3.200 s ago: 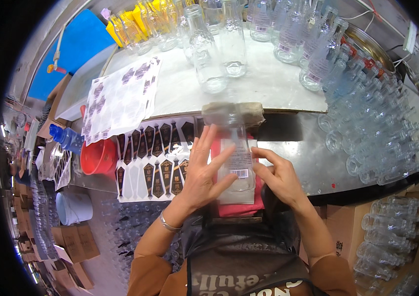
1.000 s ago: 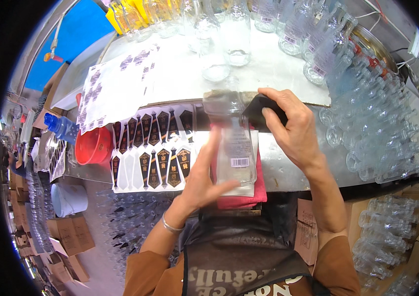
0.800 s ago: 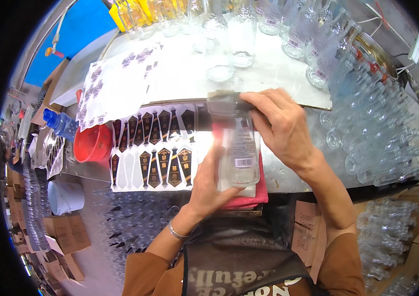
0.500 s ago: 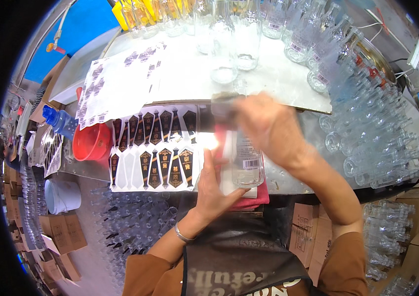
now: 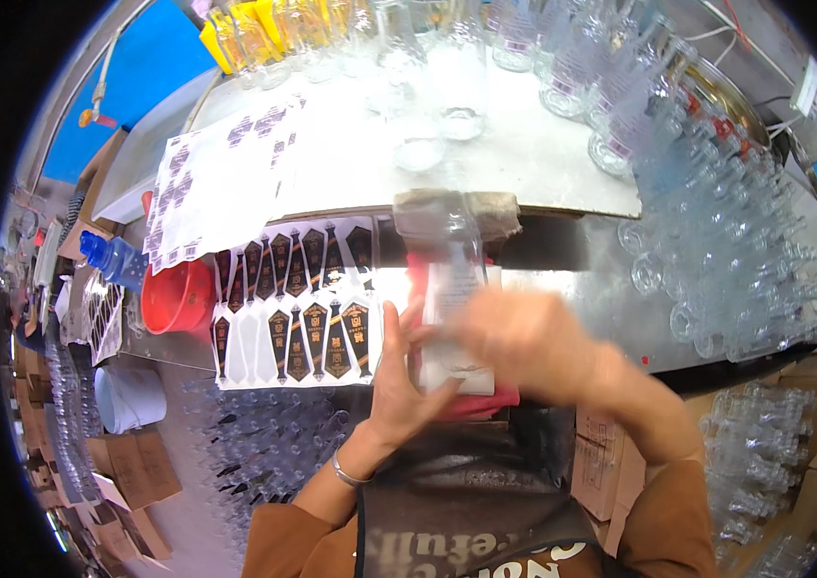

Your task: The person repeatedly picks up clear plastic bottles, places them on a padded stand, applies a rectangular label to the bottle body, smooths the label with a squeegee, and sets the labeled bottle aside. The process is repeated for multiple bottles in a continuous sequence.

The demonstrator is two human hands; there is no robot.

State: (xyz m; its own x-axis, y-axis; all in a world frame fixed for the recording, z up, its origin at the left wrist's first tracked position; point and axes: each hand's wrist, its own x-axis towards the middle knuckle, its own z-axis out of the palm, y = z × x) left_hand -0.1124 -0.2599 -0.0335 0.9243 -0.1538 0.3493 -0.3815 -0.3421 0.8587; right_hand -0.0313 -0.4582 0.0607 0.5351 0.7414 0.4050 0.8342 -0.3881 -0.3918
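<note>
The clear glass bottle with a white label [image 5: 453, 308] lies on the steel bench, long axis running near to far. The left hand [image 5: 406, 371] cups its left side; the blurred right hand [image 5: 524, 337] presses open-palmed across its near end.

The metal desk [image 5: 582, 289] carries label sheets [image 5: 293, 299], a white board [image 5: 350, 164] with glass bottles [image 5: 456, 87], and a red cloth [image 5: 466, 400].

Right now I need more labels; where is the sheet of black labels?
In the head view, the sheet of black labels lies left of the left hand, beside the red bowl.
</note>
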